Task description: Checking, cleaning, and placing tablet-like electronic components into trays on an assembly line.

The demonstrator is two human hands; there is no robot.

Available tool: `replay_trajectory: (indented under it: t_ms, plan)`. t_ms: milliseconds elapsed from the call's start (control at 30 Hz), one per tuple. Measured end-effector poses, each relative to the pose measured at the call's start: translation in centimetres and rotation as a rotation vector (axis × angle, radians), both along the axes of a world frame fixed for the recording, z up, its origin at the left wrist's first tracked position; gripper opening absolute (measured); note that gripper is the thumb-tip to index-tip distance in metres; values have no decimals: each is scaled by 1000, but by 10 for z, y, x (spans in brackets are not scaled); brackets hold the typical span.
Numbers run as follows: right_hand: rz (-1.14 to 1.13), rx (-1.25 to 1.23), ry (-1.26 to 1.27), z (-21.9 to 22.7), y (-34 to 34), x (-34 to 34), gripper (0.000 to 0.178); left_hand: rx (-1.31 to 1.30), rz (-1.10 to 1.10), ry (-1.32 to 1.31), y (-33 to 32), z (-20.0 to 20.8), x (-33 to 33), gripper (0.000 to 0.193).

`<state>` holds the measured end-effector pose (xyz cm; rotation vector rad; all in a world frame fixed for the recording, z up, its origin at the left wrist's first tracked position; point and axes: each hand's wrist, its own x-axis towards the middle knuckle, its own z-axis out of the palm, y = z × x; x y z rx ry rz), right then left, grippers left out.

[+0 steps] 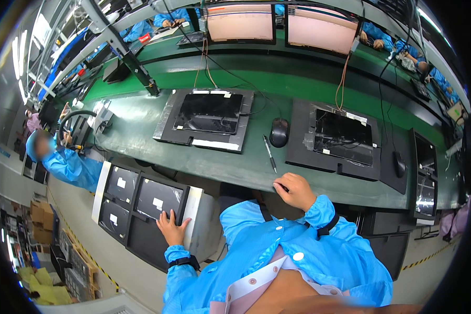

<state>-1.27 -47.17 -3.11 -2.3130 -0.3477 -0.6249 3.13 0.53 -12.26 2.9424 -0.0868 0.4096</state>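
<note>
My left hand (171, 228) is spread, fingertips at the near edge of a dark flat panel (153, 189) with a white label. That panel lies in a black compartment tray (147, 238), beside other labelled panels (121, 178); the near right compartment shows bare black. Curled at the bench's front edge is my right hand (295, 192); something dark shows at its fingers, too small to name. On the bench, a black glossy screen panel (209, 112) lies on a dark pad at left, and a second screen panel (343, 137) on another pad at right.
Between the pads lie a black mouse (279, 132) and a pen (270, 154). Another mouse (399, 164) is farther right, near an upright rack of panels (425, 172). Cables hang over the green bench (193, 165). Two monitors (239, 23) stand behind. A person in blue (70, 165) is at left.
</note>
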Motion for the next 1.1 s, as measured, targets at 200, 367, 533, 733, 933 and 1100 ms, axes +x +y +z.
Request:
replay_trajectory:
  t_ms: [200, 367, 533, 733, 933, 1100]
  plan:
    - [-36, 39, 20, 0, -1, -8, 8, -47, 36, -150, -54, 9, 30, 65]
    - [-59, 65, 38, 2, -3, -8, 9, -401, -672, -351, -205, 78, 71, 50]
    - [-81, 89, 37, 8, -2, -3, 10, -603, -1106, -308, -299, 102, 90, 16]
    - [-121, 149, 81, 6, -1, -14, 12, -975, -603, 123, -278, 60, 93, 29]
    - [-92, 165, 159, 8, -7, -12, 13, -1005, -554, 176, -292, 70, 86, 34]
    - [-52, 182, 161, 1, -12, -6, 12, -928, -557, 130, -297, 68, 94, 34]
